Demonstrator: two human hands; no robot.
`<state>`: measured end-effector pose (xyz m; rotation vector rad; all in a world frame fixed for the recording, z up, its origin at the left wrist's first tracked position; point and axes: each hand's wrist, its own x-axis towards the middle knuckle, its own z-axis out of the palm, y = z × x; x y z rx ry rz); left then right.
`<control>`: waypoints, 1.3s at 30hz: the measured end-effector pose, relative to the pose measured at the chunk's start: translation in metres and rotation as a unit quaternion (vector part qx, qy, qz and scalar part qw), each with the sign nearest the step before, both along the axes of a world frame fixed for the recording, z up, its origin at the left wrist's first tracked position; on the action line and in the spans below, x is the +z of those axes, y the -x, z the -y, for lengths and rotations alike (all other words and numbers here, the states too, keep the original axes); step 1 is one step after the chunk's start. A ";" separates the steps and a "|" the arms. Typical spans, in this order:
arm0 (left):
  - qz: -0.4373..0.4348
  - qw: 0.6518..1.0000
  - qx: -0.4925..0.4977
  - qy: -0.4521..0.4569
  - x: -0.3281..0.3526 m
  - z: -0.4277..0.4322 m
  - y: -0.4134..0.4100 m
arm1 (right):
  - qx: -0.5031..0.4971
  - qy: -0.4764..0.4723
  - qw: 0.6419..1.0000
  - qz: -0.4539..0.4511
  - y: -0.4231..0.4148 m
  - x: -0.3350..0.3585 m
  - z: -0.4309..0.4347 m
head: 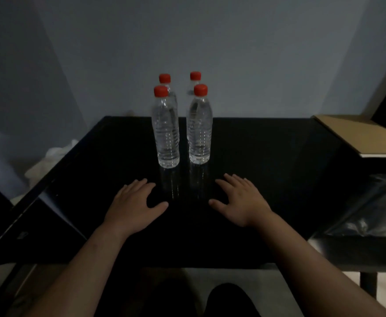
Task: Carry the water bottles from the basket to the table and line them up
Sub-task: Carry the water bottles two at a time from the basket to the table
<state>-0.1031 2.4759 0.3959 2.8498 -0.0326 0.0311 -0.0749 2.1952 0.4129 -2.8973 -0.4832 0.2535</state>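
Several clear water bottles with red caps stand upright on the black table [279,156], two in front and two behind. The front left bottle [166,133] and the front right bottle [199,131] hide most of the rear left bottle [165,79] and the rear right bottle [195,77]. My left hand [134,202] lies flat on the table, fingers spread, a short way in front of the left bottles. Flat on the table too is my right hand [242,200], in front of the right bottles. Neither hand holds anything. No basket can be made out.
A brown cardboard sheet [359,133] lies on a surface at the right. Below it sits shiny dark plastic [375,213]. White cloth [57,156] and a pale board [2,161] lie left of the table. A grey wall stands close behind.
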 end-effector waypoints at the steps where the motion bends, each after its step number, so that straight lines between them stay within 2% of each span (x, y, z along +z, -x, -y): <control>1: -0.001 1.000 0.001 -0.004 -0.001 0.000 -0.001 | 0.000 0.000 1.000 0.001 -0.001 -0.001 0.001; 14: 0.004 0.998 0.009 -0.070 -0.010 -0.004 -0.004 | -0.013 -0.017 0.999 0.043 0.003 -0.009 0.001; 18: -0.043 0.995 0.005 -0.088 -0.007 -0.004 -0.006 | -0.025 -0.012 0.999 0.032 0.003 -0.003 0.001; 21: -0.075 0.996 0.020 -0.043 -0.001 -0.007 -0.010 | -0.018 -0.018 0.999 -0.047 0.000 0.009 -0.001; 23: -0.140 0.990 0.036 -0.006 0.010 -0.005 -0.014 | -0.027 -0.020 0.997 -0.074 -0.003 0.021 -0.005; 27: -0.221 0.975 0.019 0.029 0.037 -0.001 -0.019 | -0.018 0.010 0.982 -0.186 -0.017 0.056 -0.008; 28: -0.243 0.968 0.012 0.052 0.047 -0.001 -0.022 | -0.018 0.004 0.977 -0.212 -0.022 0.065 -0.009; 31: -0.297 0.933 0.001 0.203 0.078 -0.005 -0.027 | -0.045 -0.076 0.956 -0.279 -0.032 0.093 -0.008; 35: -0.270 0.926 -0.012 0.262 0.130 -0.006 -0.031 | -0.098 -0.182 0.956 -0.208 -0.019 0.144 0.000; 39: -0.263 0.904 -0.047 0.334 0.176 -0.001 -0.040 | -0.186 -0.317 0.919 -0.140 0.017 0.194 0.022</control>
